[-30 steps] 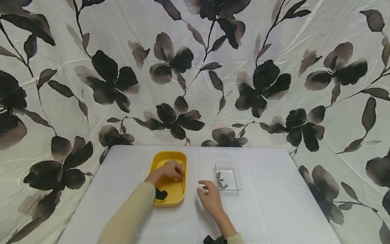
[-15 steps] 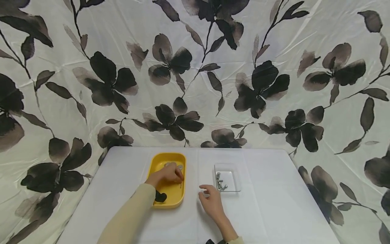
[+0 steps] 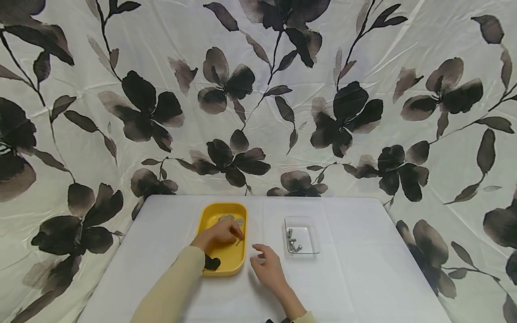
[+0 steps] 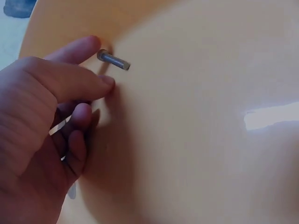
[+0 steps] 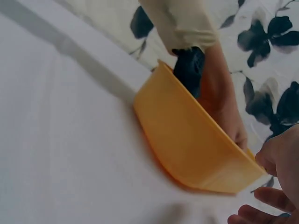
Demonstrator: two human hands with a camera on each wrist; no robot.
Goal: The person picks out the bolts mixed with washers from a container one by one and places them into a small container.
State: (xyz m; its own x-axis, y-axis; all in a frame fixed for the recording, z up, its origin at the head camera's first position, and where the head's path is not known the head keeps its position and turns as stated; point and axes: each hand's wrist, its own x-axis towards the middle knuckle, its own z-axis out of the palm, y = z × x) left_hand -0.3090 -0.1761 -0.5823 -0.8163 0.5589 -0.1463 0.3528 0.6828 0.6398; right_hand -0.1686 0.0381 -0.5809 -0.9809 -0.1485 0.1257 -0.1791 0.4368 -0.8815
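Head view: we see a few bolts [image 3: 292, 241] in the clear dish [image 3: 311, 224] on the counter [image 3: 355, 278]; more parts wait in the yellow tray [image 3: 210, 211]. The right hand [image 3: 267, 270] hovers relaxed, empty.

Left wrist view: left hand [image 4: 44, 116] pinches one bolt [image 4: 113, 59] inside the tray.

Right wrist view: tray wall only.

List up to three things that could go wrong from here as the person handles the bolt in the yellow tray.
1. The left hand pinches the bolt only at its head end with its fingertips, so it might slip back into the yellow tray.
2. The right hand hovers open between the tray and the clear dish of bolts; a careless sweep could nudge either.
3. Small round metal pieces lie at the tray's far end and might get scattered.
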